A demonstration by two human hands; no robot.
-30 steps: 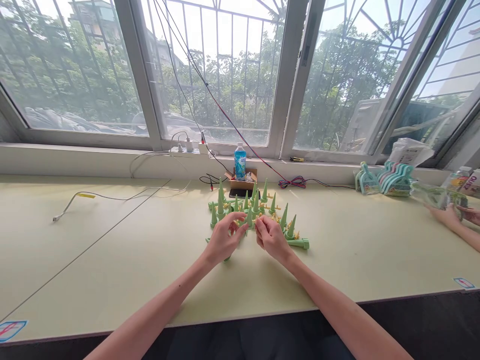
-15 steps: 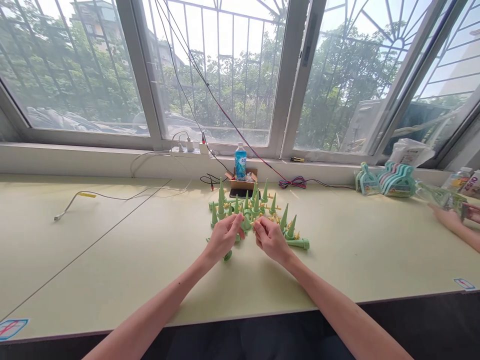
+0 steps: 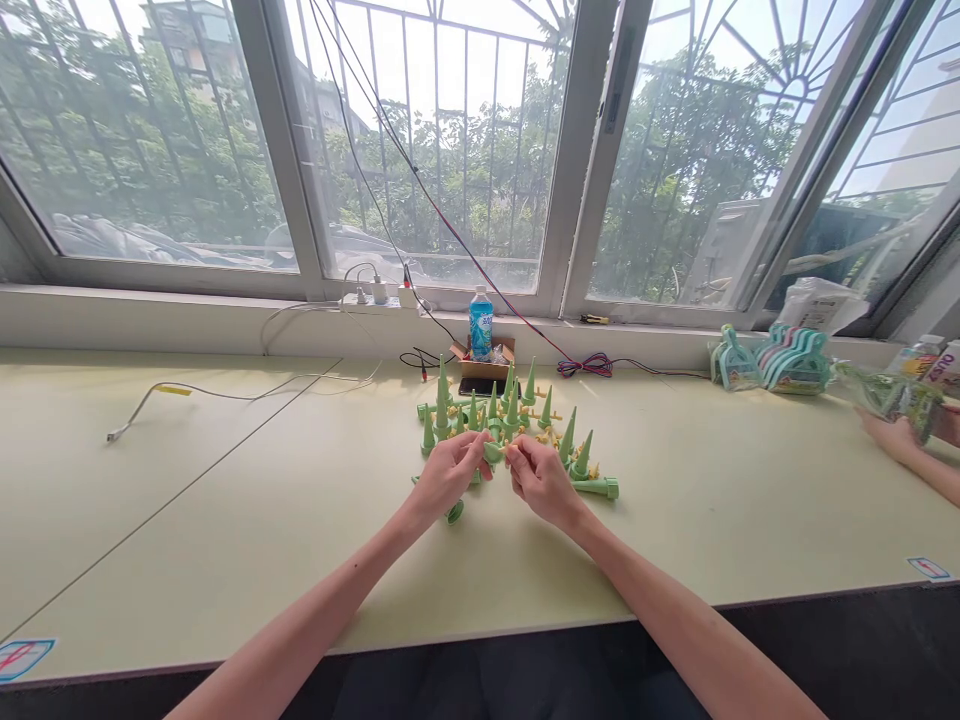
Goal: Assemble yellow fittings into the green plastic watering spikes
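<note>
My left hand is closed around a green plastic cone, held just above the pale green table. Facing it, my right hand pinches a small yellow piece against that cone; the piece is mostly hidden by my fingers. Behind my hands stands a cluster of several upright green cones with small yellow pieces scattered among them. One cone lies on its side to the right, another lies under my left hand.
A water bottle and a small cardboard box sit by the window sill. Cables run across the left of the table. Far right, another person's hands hold a clear packet, next to stacked teal items.
My hands have drawn closer together, with the green cone turned between them. The other person's packet has shifted slightly at the far right.
</note>
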